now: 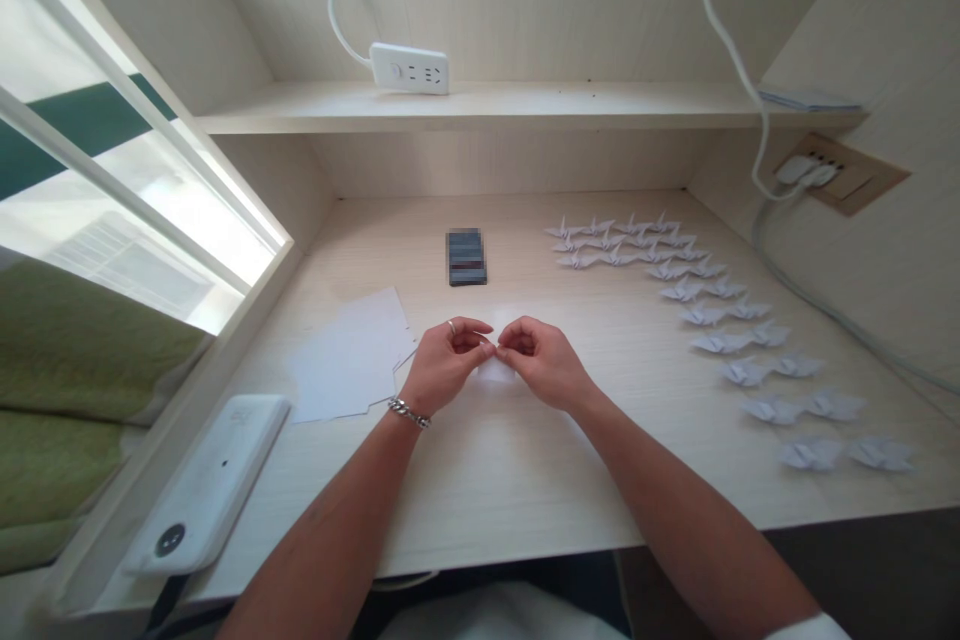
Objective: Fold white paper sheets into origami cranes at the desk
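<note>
Left hand: here's the left hand point(448, 365), up at the middle of the desk, curled inward, a silver ring point(451, 327) on one finger and a chain bracelet point(409, 412) on the wrist

Right hand: the right hand point(544, 362) comes in to meet it, knuckles up, wrist angled in from the right

Fingers: curled and close together on both hands, the fingertips point(486, 348) pinching the small white paper point(489, 367) from either side, with the two hands almost touching

Small white paper: right there between the hands, held just above the desktop, its lower part showing below the fingers, its exact fold hidden

Loose sheets: a stack of white paper sheets point(349, 355) lies flat just beside the left hand, slightly fanned

Paper cranes: white origami cranes point(720, 315) fill the right side of the desk, packed at the back and running in a double row toward the front

Dark object: a blurred, flat rectangular object point(466, 257) sits ahead of the hands, too blurred to name

Desk edge: a white flat device point(206, 485) lies at the left edge of the pale wood desk point(420, 510)

Shelf: a white power strip point(409, 68) sits on the shelf point(570, 108) above, its cable running off behind
</note>
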Demonstrator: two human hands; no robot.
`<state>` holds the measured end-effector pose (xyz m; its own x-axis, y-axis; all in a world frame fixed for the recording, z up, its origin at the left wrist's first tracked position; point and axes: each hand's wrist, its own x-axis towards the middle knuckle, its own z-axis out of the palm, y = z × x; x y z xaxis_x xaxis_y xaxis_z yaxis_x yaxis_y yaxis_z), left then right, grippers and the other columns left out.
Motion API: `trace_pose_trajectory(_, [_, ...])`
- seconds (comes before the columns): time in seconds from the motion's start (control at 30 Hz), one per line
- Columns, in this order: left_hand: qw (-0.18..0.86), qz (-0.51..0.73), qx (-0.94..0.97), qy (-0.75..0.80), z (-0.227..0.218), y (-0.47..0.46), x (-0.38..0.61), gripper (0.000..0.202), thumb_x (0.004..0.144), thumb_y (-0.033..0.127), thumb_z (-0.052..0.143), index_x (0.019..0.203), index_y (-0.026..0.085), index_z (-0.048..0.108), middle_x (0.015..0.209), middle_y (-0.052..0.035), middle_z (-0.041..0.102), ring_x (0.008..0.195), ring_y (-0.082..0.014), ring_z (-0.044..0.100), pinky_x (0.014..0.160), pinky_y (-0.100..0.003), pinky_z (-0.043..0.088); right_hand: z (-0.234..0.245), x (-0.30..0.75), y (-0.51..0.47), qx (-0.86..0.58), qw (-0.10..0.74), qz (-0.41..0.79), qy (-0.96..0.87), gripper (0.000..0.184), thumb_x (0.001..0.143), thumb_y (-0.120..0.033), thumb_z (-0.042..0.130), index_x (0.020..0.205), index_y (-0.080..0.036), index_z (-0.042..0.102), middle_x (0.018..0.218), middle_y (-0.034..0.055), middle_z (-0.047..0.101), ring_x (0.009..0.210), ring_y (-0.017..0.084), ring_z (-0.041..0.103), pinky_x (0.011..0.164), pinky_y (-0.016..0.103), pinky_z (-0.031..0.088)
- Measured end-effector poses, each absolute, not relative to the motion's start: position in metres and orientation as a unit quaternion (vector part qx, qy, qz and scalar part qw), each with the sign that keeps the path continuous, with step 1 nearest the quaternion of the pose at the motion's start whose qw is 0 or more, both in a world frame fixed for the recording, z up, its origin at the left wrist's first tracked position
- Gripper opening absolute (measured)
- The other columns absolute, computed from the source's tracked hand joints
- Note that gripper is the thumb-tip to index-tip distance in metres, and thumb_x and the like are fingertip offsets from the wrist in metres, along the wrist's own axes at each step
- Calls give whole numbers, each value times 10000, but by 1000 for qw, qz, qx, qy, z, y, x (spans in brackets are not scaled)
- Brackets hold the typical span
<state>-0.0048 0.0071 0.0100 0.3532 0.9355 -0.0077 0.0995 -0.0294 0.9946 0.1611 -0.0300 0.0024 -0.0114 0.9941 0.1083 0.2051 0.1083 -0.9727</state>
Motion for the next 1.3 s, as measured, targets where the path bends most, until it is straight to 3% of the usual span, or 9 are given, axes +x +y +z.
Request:
trace_pose_trajectory(0.13, [531,413,590,447,5,10,-6,261,672,245,756,880,135,641,744,-40,695,712,-151,659,677,-265,516,2,160,-31,-523,461,433,-571,180,738,-291,682,876,-183,644,849,50,693,777,172,652,729,309,520])
trace_pose_trajectory(0.33, [522,432,576,457,8,11,-7,247,663,230,759,853,140,629,736,-31,693,707,-145,661,672,-260,521,-2,162,-25,-520,457,500,-520,177,695,-269,704,827,-157,667,727,33,669,616,141,607,599,293,511])
trace_pose_trajectory(0.57, [522,438,583,442,8,7,-4,243,672,218,748,863,147,615,734,-28,692,704,-148,667,659,-262,524,-1,164,-23,-499,466,558,-472,243,651,-278,734,845,-144,678,656,8,632,596,132,587,587,285,509])
trace_pose_trajectory(0.7, [526,430,587,440,6,7,-4,244,661,201,750,858,155,612,726,-27,696,706,-151,670,660,-258,516,2,161,-26,-542,411,509,-528,207,741,-352,659,767,-148,679,649,17,623,561,125,563,553,268,471])
trace_pose_trajectory(0.87, [579,401,555,443,11,7,-5,297,633,231,766,875,134,623,644,-28,690,588,-137,630,563,-240,476,1,160,-28,-552,381,447,-593,217,800,-365,593,740,-166,657,651,9,610,585,126,544,551,250,426])
trace_pose_trajectory(1.07, [613,407,517,437,18,7,-7,383,732,365,693,1027,131,623,737,-44,706,649,-133,634,648,-277,516,2,163,-27,-544,388,435,-603,204,815,-337,563,734,-166,638,690,10,618,626,128,534,576,244,404])
trace_pose_trajectory(1.3, [556,390,602,421,8,6,-2,248,683,255,736,878,138,637,751,-35,673,712,-139,632,669,-255,490,5,161,-30,-555,386,369,-638,188,818,-313,552,700,-177,604,656,-5,591,611,122,497,579,242,375])
